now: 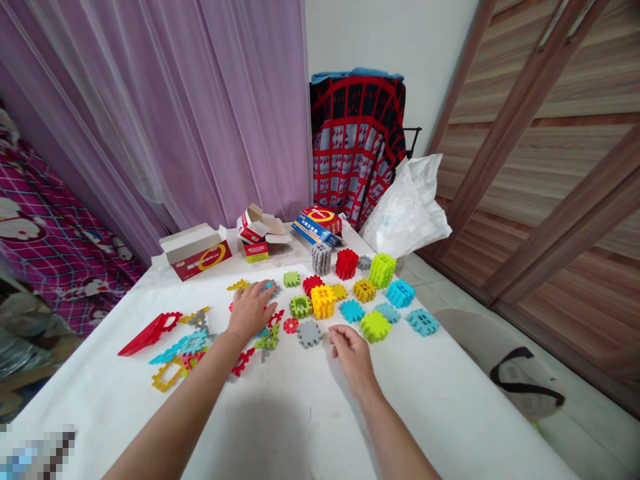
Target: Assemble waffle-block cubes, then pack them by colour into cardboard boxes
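My left hand [251, 310] is open, fingers spread over the loose plastic building pieces on the left, close to a grey-blue piece [270, 287]. Its palm hides some of them. My right hand [353, 357] rests with fingers curled in, nothing visible between them, just right of a flat grey square piece [309, 334]. A small red round piece [291, 325] lies between the hands. Beyond them are a yellow stack of window pieces [323, 301], a green window piece [301, 307] and a lime piece [375, 327].
Stacks of grey [321, 259], red [347, 265] and lime pieces [383, 270] stand farther back. Red pieces [150, 333] and a yellow frame [168, 375] lie left. Cardboard boxes [200, 253] line the table's back edge. A white plastic bag [407, 207] sits at the far right corner.
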Action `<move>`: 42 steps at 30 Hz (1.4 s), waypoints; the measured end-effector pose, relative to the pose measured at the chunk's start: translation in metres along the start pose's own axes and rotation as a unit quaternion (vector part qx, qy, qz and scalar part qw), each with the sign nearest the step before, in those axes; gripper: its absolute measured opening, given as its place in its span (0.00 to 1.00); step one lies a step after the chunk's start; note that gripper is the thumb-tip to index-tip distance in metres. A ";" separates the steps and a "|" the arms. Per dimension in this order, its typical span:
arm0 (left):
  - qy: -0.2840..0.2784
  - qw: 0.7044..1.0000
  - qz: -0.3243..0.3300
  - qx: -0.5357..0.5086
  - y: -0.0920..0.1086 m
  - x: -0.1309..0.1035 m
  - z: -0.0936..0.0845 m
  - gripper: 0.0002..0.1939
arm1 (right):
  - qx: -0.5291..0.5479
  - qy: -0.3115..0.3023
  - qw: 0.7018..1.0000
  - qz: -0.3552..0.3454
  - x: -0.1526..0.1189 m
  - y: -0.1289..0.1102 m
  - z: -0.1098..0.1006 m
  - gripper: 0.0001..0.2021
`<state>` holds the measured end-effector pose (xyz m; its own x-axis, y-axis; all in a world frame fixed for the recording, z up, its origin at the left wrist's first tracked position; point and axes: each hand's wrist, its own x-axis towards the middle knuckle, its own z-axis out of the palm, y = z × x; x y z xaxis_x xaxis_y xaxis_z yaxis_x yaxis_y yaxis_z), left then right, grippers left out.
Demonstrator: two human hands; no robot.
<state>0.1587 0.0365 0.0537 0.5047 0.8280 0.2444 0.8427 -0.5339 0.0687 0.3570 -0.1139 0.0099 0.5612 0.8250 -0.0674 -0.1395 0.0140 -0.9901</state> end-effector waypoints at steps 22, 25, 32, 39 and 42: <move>-0.136 0.987 -0.052 0.075 -0.023 0.051 0.000 0.19 | -0.018 -0.022 1.000 0.013 -0.001 -0.003 0.002 0.21; -0.172 0.980 -0.065 0.070 -0.022 0.063 0.002 0.19 | -0.025 -0.024 0.999 0.003 0.000 0.000 0.002 0.21; -0.165 0.981 -0.101 -0.012 -0.037 0.063 -0.007 0.14 | -0.031 -0.025 0.999 0.010 0.001 0.001 0.004 0.21; -0.081 0.952 -0.209 -0.209 -0.056 0.045 -0.013 0.13 | -0.031 -0.026 0.999 0.004 0.001 0.002 0.003 0.20; -0.077 0.907 -0.248 -0.331 -0.051 0.022 -0.013 0.15 | -0.032 -0.028 0.999 0.001 0.001 0.002 0.004 0.20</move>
<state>0.1239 0.0796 0.0683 0.1571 0.9815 -0.1093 0.7018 -0.0331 0.7116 0.3542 -0.1111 0.0088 0.5139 0.8554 -0.0647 -0.0874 -0.0228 -0.9959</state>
